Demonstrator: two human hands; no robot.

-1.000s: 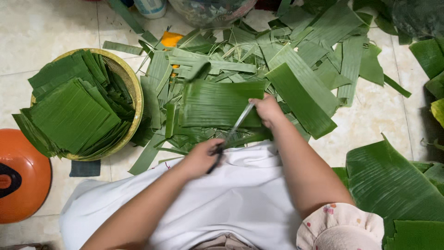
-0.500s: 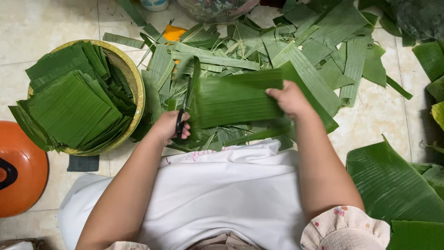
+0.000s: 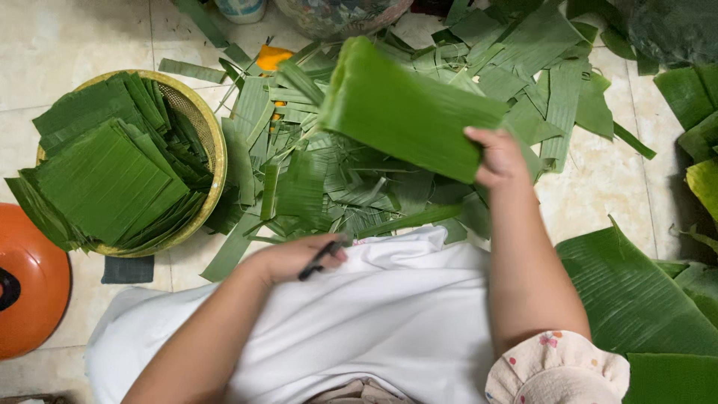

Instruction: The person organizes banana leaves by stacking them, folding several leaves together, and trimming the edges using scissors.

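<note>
My right hand (image 3: 497, 155) grips one end of a stack of cut green banana-leaf pieces (image 3: 407, 112) and holds it lifted above the floor, tilted up to the left. My left hand (image 3: 295, 258) rests low against a white cloth (image 3: 374, 314) on my lap and is closed on a dark-handled knife (image 3: 323, 256); its blade is hidden. Below the lifted stack lies a heap of leaf trimmings (image 3: 329, 187).
A round yellow basket (image 3: 213, 142) at the left is filled with stacked squared leaf pieces (image 3: 105, 179). An orange round object (image 3: 30, 284) sits at the far left edge. Large uncut banana leaves (image 3: 636, 292) lie at the right. Pots stand at the top.
My right hand has raised the leaf stack off the heap and tipped it up. My left hand with the knife has drawn back from the leaf edge to my lap.
</note>
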